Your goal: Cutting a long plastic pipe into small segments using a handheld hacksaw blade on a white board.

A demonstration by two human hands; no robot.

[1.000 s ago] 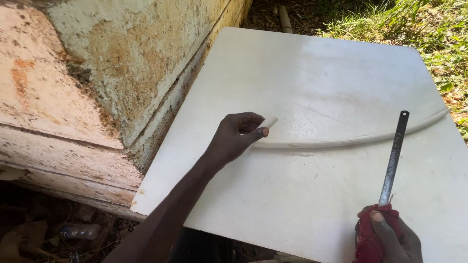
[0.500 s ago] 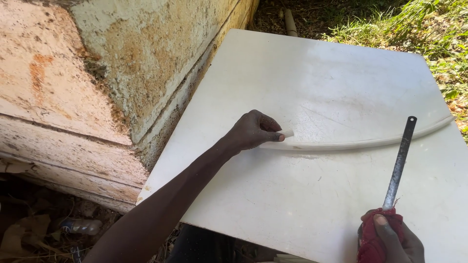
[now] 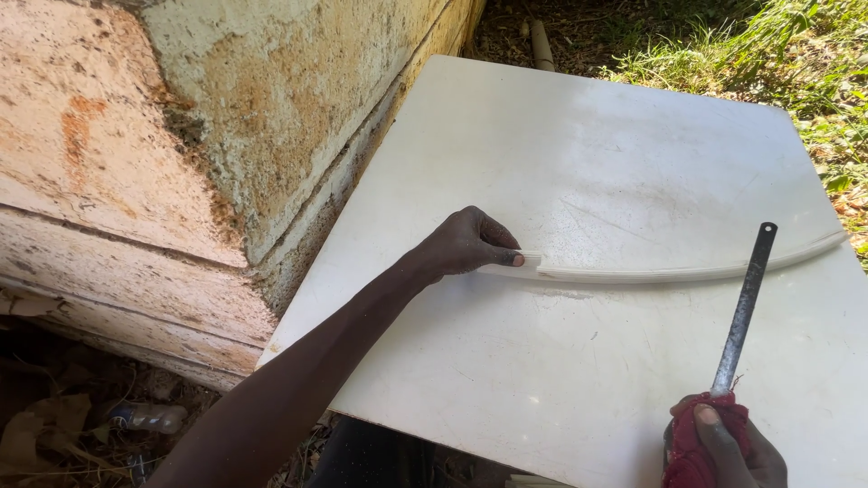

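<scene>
Head view: left hand (image 3: 470, 244) pinches end of curved white strip (image 3: 687, 269) mid-frame, pinning it flat on white board (image 3: 579, 154). Right hand (image 3: 723, 447), lower right, clenched round rag-wrapped saw blade (image 3: 743, 312), tip resting near strip.

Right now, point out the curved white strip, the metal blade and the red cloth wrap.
curved white strip (image 3: 669, 271), head view, middle of its length on the white board.
metal blade (image 3: 743, 312), head view, mid-length of the flat bar.
red cloth wrap (image 3: 701, 434), head view, cloth bunched around the blade's lower end.

Open white board (image 3: 579, 172) beyond the curved strip (image 3: 687, 269); wall (image 3: 271, 117) close alongside left.
</scene>
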